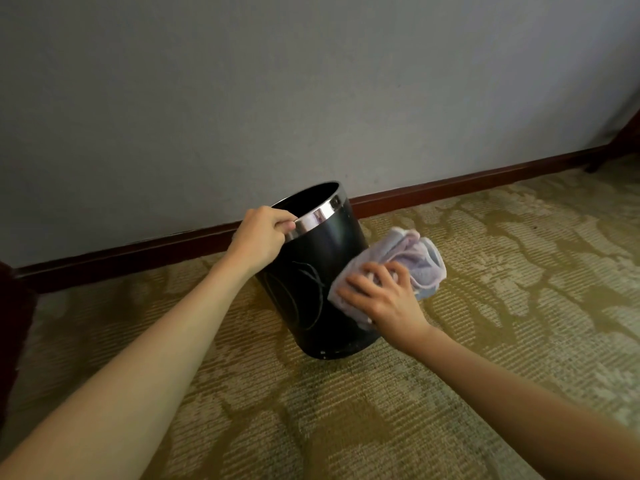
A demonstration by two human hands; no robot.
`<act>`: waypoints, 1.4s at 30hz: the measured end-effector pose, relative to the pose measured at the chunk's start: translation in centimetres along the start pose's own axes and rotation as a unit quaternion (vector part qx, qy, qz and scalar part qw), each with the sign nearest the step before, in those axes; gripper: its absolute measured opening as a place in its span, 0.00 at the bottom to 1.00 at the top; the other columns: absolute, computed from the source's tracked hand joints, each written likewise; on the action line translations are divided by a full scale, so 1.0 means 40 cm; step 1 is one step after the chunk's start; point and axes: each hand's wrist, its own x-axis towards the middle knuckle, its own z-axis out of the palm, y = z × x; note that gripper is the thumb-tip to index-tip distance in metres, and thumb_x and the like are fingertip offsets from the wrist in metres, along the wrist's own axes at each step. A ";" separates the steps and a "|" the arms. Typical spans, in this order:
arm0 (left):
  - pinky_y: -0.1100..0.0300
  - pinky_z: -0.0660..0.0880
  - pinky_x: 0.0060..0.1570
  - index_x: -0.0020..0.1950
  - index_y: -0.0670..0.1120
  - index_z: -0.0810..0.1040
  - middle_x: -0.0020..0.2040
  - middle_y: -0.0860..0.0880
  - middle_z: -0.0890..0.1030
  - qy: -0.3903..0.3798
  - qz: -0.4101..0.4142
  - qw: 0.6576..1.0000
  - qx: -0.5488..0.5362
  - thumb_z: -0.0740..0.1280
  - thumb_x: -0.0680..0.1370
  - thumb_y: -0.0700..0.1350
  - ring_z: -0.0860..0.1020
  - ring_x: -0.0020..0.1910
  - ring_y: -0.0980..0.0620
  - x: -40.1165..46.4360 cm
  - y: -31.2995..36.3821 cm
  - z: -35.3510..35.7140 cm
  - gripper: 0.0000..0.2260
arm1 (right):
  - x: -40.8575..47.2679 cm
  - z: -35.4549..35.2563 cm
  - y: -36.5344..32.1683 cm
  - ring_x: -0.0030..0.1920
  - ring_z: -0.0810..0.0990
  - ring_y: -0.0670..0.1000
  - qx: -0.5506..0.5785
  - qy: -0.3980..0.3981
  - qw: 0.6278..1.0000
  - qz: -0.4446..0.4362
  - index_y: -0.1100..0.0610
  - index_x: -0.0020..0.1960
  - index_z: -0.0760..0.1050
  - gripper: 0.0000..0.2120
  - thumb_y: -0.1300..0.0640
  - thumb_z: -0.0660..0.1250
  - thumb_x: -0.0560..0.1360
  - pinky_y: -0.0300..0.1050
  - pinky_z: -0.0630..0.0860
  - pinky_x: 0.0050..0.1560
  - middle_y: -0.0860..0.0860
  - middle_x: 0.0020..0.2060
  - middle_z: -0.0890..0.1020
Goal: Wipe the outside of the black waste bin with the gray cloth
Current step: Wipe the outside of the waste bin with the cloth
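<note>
My left hand (261, 237) grips the shiny metal rim (318, 214) of the black bin (311, 271), fingers curled over the edge, and the bin leans tilted on the patterned carpet (485, 341) near the wall (311, 98) and its dark baseboard (450, 187). My right hand (384, 296) holds the bunched gray cloth (415, 258), fingers spread and bent into it, pressing it against the bin's lower right side.

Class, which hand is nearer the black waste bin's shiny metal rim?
Left. The left hand grips the shiny metal rim; the right hand holds the gray cloth lower on its side.
</note>
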 end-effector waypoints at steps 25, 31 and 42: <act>0.57 0.67 0.43 0.45 0.55 0.74 0.47 0.50 0.76 -0.126 0.022 0.992 0.020 0.57 0.81 0.42 0.73 0.47 0.54 -0.033 -0.084 -0.025 0.10 | -0.095 0.033 0.027 0.55 0.78 0.58 0.041 -0.085 0.994 0.053 0.46 0.58 0.79 0.24 0.56 0.77 0.62 0.60 0.71 0.52 0.48 0.54 0.81; 0.58 0.66 0.35 0.37 0.53 0.70 0.37 0.52 0.74 -0.107 0.029 0.993 0.037 0.59 0.80 0.38 0.72 0.39 0.54 -0.039 -0.057 -0.018 0.14 | -0.098 0.032 0.047 0.56 0.77 0.58 0.065 -0.071 0.993 0.064 0.47 0.58 0.80 0.23 0.56 0.77 0.64 0.58 0.65 0.55 0.49 0.55 0.81; 0.57 0.61 0.30 0.30 0.50 0.66 0.30 0.50 0.70 -0.171 0.039 0.977 0.120 0.60 0.79 0.41 0.69 0.31 0.51 0.000 0.069 -0.040 0.16 | -0.115 0.019 0.061 0.58 0.74 0.57 0.141 -0.095 0.981 0.092 0.46 0.60 0.79 0.19 0.57 0.72 0.70 0.57 0.66 0.52 0.48 0.60 0.79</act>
